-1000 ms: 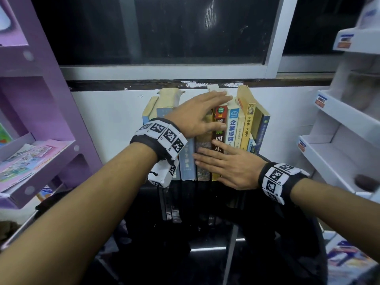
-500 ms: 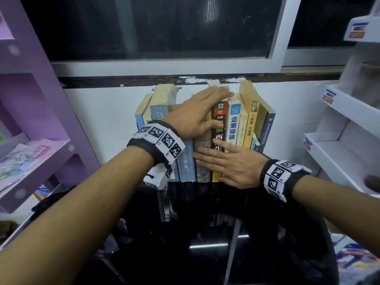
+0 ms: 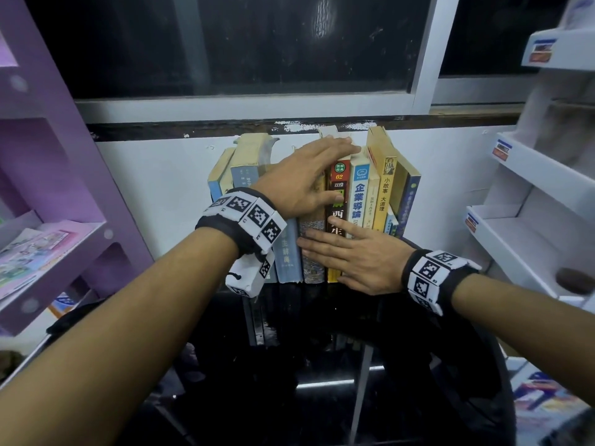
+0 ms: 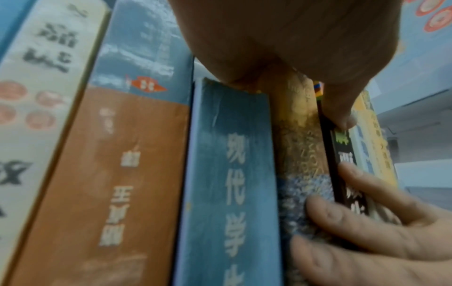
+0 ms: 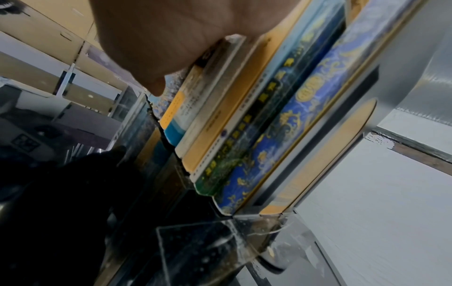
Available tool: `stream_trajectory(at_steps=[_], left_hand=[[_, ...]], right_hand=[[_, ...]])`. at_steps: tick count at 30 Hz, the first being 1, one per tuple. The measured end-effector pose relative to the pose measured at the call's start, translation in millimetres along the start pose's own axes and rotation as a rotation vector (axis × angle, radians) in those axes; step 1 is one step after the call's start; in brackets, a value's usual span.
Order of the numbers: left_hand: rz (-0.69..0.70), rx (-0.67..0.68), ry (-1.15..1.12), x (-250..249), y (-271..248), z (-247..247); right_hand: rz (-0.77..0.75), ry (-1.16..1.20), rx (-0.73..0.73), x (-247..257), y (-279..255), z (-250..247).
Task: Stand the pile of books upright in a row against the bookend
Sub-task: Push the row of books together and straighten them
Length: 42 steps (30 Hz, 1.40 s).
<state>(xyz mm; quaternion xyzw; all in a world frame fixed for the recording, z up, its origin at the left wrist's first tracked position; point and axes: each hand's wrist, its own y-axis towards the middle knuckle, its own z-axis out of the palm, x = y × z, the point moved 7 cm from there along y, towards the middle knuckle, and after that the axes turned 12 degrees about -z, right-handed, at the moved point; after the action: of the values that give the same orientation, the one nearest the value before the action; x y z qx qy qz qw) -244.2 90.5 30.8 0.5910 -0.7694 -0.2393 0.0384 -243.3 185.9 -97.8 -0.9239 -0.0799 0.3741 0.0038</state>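
Observation:
A row of books (image 3: pixel 360 194) stands upright on a glossy black table (image 3: pixel 322 381) against the white wall. My left hand (image 3: pixel 322 175) lies over the tops of the middle books with straight fingers, its thumb on the red-and-black spine (image 3: pixel 338 220). My right hand (image 3: pixel 325 243) presses flat against the lower spines, fingertips on the mottled brown book (image 3: pixel 314 230). The left wrist view shows that brown spine (image 4: pixel 298 135), a blue spine (image 4: pixel 232 183) and the right hand's fingers (image 4: pixel 367 222). In the right wrist view a clear plastic bookend (image 5: pixel 208 247) sits at the row's right end.
A purple shelf unit (image 3: pixel 64 220) with magazines stands close on the left. White shelves (image 3: pixel 531 220) stand on the right, one holding a dark round object (image 3: pixel 576 280). A dark window (image 3: pixel 225 43) is above the books.
Both hands keep their places on the books. Only the head view has shifted slightly.

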Motion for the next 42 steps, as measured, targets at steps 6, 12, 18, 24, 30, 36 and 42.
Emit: stream_trajectory(at_steps=[6,12,18,24,30,36,42], left_hand=[[0.025,-0.038,0.073,-20.3,6.4,-10.9],[0.111,0.010,0.158,-49.6,23.0,1.8],[0.082,0.014,0.272,-49.5,29.7,10.4],[0.081,-0.001,0.351,-48.3,31.5,10.4],[0.089,-0.028,0.348,-46.3,35.0,11.2],[0.103,-0.038,0.340,-43.6,37.2,12.5],[0.116,-0.035,0.332,-44.0,37.5,13.6]], right_hand=[[-0.003,0.022,0.004,7.0,-20.1,-2.4],[0.008,0.026,0.033,7.8,-41.0,5.1],[-0.006,0.025,0.047,4.3,-50.1,16.0],[-0.029,0.018,0.042,-2.4,-49.1,26.7],[-0.046,0.015,0.032,-5.6,-48.8,32.2],[-0.037,-0.010,0.025,-7.3,-47.7,34.1],[-0.029,-0.018,0.019,-6.4,-49.5,35.5]])
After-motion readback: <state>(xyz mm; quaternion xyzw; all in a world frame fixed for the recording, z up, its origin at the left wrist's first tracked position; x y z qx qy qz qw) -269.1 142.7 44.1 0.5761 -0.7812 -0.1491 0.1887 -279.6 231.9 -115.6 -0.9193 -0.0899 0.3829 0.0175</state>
